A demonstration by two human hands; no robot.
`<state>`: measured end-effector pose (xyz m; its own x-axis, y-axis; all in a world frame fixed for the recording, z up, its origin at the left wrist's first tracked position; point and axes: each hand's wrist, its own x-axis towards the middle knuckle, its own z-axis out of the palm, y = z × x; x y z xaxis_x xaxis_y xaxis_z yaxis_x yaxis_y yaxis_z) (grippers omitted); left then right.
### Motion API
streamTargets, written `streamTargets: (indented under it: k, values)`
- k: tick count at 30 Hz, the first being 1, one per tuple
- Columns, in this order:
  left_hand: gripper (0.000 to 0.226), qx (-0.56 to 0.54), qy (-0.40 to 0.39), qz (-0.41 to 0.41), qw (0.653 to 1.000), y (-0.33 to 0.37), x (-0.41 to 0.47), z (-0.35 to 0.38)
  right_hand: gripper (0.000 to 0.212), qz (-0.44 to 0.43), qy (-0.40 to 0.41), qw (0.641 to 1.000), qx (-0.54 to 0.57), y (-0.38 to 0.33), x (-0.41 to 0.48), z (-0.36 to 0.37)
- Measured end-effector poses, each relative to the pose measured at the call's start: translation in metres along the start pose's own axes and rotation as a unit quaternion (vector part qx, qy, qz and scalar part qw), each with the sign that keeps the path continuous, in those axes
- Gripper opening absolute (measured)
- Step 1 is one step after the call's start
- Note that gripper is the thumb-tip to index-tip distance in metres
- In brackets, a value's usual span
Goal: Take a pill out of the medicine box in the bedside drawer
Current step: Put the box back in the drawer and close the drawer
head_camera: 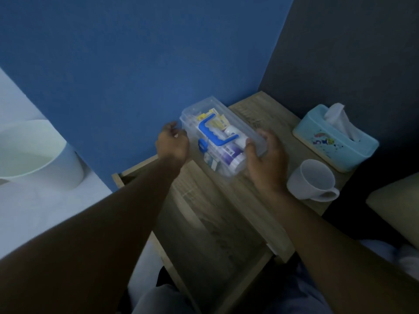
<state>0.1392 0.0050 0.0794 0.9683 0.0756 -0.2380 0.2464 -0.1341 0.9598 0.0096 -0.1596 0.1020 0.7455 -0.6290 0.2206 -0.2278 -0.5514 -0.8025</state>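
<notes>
Standing against the blue wall, the nightstand [256, 114] is the landmark, its drawer [217, 227] pulled open toward the person and apparently bare inside, though the light is dim. At the nightstand's right rear sits a pale blue tissue box [335, 141], and in front of that a white mug [310, 180]. A white bin [38, 152] stands well to the nightstand's left.

The box [223, 137], clear plastic with a blue handle [215, 132] and a blue latch [202, 145] on its lid, is at the nightstand's front left; whether it rests on the top or is carried just above it, I cannot tell. Bottles and packets show through its walls.

The right hand [265, 155] is wrapped around the box's near right end, fingers over the lid edge. The left hand [173, 143] is loosely curled at the box's left side, beside the latch; whether it touches the box is unclear from blur.

Risks, as I judge them: a one-handed hold could let the box tip, and the mug is near the right elbow's path. Popping the latch with the box tilted could spill the contents into the drawer.
</notes>
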Motion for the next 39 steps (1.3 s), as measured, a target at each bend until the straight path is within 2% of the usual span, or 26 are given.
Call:
streamTargets:
  k: [3, 6, 9, 13, 16, 23, 26, 32, 36, 39]
  values:
    - [0.058, 0.066, -0.026, 0.023, 0.997, 0.017, 0.015, 0.008, 0.072, 0.144, -0.022, 0.989, 0.0, 0.005, 0.006, 0.004]
    - [0.069, 0.091, -0.084, 0.019, 0.992, 0.021, 0.022, 0.017, 0.066, 0.227, -0.068, 0.97, 0.054, 0.01, 0.009, 0.006]
    - [0.06, 0.095, -0.077, 0.031, 0.992, 0.018, 0.026, 0.016, 0.051, 0.231, -0.077, 0.96, 0.137, 0.014, 0.006, 0.008]
    - [0.05, 0.081, -0.069, 0.022, 0.994, 0.02, 0.025, 0.006, 0.049, 0.282, -0.093, 0.937, 0.183, 0.009, 0.004, 0.0]
    - [0.053, 0.079, -0.058, 0.015, 0.995, 0.024, 0.014, -0.005, 0.047, 0.29, -0.099, 0.937, 0.169, 0.004, -0.005, -0.01]
    - [0.059, 0.124, 0.005, 0.041, 0.991, 0.04, -0.028, -0.043, 0.048, 0.287, -0.092, 0.928, 0.217, -0.021, -0.06, -0.02]
    - [0.066, 0.167, -0.002, 0.047, 0.985, 0.034, -0.044, -0.067, 0.049, 0.289, -0.118, 0.926, 0.214, -0.032, -0.093, -0.019]
    - [0.074, 0.173, -0.032, -0.013, 0.984, 0.002, -0.061, -0.111, 0.05, 0.287, -0.149, 0.929, 0.181, -0.036, -0.144, -0.006]
    - [0.071, 0.194, -0.041, -0.026, 0.98, -0.02, -0.067, -0.117, 0.053, 0.299, -0.158, 0.927, 0.165, -0.022, -0.165, 0.006]
    - [0.059, 0.207, -0.076, -0.037, 0.975, -0.042, -0.068, -0.111, 0.051, 0.335, -0.172, 0.912, 0.164, -0.005, -0.175, 0.017]
